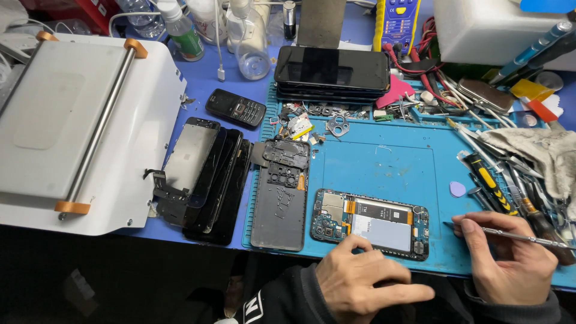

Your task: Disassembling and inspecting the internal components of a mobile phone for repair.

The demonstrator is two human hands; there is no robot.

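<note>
An opened smartphone (372, 222) with its back removed lies on the blue work mat (384, 162), showing circuit boards and a silver battery. My left hand (366, 282) rests at the phone's near edge, fingertips touching it, fingers loosely spread and holding nothing. My right hand (510, 258) sits to the right of the phone, closed around thin metal tweezers (522, 237) whose tip points left toward the phone. A dark phone back cover (281, 198) lies just left of the phone.
Several detached screens (207, 174) lie left of the mat beside a white machine (78, 120). A stack of phones (332, 72), a keypad phone (235, 108), bottles (249, 36), small parts, screwdrivers (489, 180), a lilac pick (458, 189) and a cloth (540, 150) surround the mat.
</note>
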